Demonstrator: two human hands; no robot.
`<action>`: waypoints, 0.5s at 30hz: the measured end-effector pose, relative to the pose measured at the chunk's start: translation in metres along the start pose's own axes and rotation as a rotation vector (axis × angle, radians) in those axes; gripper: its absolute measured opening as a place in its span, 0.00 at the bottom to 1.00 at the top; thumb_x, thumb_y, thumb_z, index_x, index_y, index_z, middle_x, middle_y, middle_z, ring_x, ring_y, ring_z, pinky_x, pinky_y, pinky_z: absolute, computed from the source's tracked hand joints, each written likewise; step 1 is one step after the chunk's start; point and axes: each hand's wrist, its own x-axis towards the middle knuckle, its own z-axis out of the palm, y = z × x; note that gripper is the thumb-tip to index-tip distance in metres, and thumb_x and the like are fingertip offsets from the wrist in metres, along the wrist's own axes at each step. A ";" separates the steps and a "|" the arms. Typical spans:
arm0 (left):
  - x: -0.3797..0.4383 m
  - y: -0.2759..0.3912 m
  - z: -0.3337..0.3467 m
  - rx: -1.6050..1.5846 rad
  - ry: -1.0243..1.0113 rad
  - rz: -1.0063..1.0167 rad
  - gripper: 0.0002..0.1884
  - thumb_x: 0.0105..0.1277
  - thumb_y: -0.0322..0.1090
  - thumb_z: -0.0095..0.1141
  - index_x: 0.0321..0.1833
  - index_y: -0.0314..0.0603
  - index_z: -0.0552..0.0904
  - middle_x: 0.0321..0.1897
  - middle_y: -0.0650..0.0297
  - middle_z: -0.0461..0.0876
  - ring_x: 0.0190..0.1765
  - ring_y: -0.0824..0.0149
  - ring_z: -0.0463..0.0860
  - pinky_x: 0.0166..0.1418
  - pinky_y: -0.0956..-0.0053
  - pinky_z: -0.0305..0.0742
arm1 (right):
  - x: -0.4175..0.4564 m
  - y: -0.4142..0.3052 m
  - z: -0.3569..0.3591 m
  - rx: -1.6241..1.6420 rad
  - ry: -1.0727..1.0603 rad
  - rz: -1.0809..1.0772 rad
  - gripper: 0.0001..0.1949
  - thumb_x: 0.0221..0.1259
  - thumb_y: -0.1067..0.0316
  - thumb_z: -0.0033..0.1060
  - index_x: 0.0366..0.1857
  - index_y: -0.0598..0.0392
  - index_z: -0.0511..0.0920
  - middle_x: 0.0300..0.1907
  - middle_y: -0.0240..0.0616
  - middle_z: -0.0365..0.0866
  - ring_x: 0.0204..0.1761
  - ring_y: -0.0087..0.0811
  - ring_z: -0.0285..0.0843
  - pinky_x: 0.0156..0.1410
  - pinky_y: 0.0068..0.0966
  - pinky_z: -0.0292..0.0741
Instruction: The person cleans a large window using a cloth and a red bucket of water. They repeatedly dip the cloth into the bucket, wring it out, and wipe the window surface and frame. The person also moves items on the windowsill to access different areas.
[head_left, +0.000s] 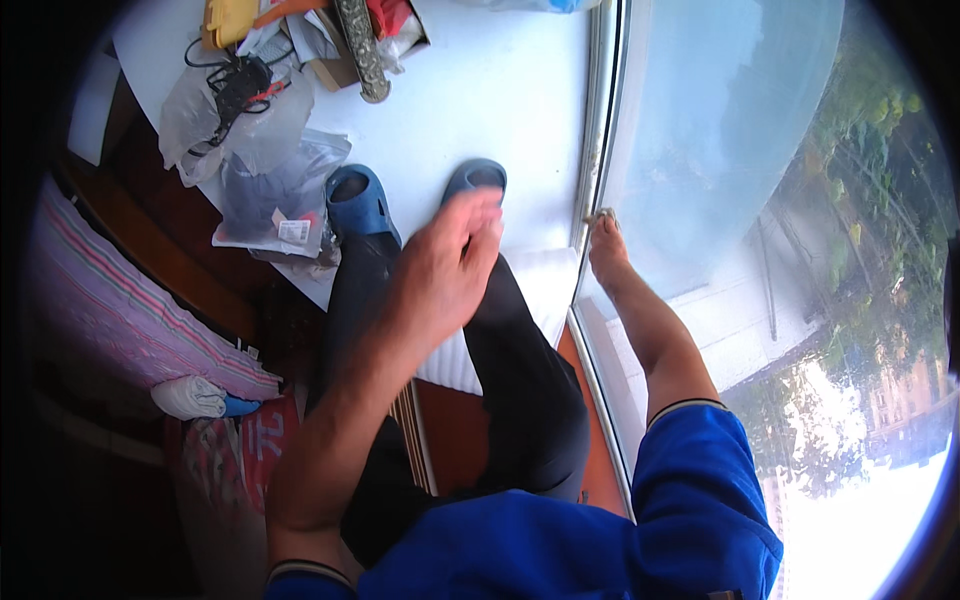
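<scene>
My right hand (609, 253) reaches to the edge of a window frame (598, 161). Its fingers press a small crumpled rag (602, 214), mostly hidden under them, against the frame beside the glass (697, 150). My left hand (454, 266) hovers over my thighs, slightly blurred, with thumb and fingers a little apart and nothing visible in it. Beyond it, my feet rest in blue clogs (352, 196) on a white surface (517, 112).
At upper left lie a clear plastic bag (274, 195), a black power adapter with cords (244, 82), a yellow case (229, 21) and an ornate metal strip (361, 52). A purple striped quilt (142, 292) is at left. Trees (862, 187) show through the glass.
</scene>
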 end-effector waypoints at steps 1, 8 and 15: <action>-0.017 0.001 -0.001 -0.128 0.025 0.052 0.16 0.82 0.34 0.53 0.66 0.33 0.78 0.55 0.48 0.89 0.59 0.57 0.89 0.61 0.68 0.82 | -0.010 -0.011 0.043 -0.200 0.049 0.052 0.23 0.70 0.55 0.57 0.65 0.52 0.84 0.76 0.44 0.74 0.82 0.52 0.55 0.87 0.55 0.42; -0.093 0.000 0.030 -0.151 -0.054 -0.055 0.15 0.83 0.31 0.51 0.68 0.35 0.76 0.56 0.53 0.87 0.61 0.64 0.86 0.69 0.69 0.76 | 0.059 0.213 -0.173 0.243 0.031 0.181 0.20 0.68 0.59 0.57 0.61 0.51 0.86 0.71 0.45 0.76 0.81 0.50 0.56 0.88 0.49 0.44; -0.069 0.000 0.012 -0.198 0.011 0.106 0.14 0.82 0.32 0.54 0.65 0.34 0.77 0.54 0.47 0.88 0.60 0.54 0.89 0.64 0.65 0.82 | 0.090 0.430 -0.305 0.264 0.265 0.632 0.20 0.68 0.59 0.57 0.60 0.50 0.87 0.71 0.40 0.78 0.82 0.46 0.55 0.87 0.44 0.44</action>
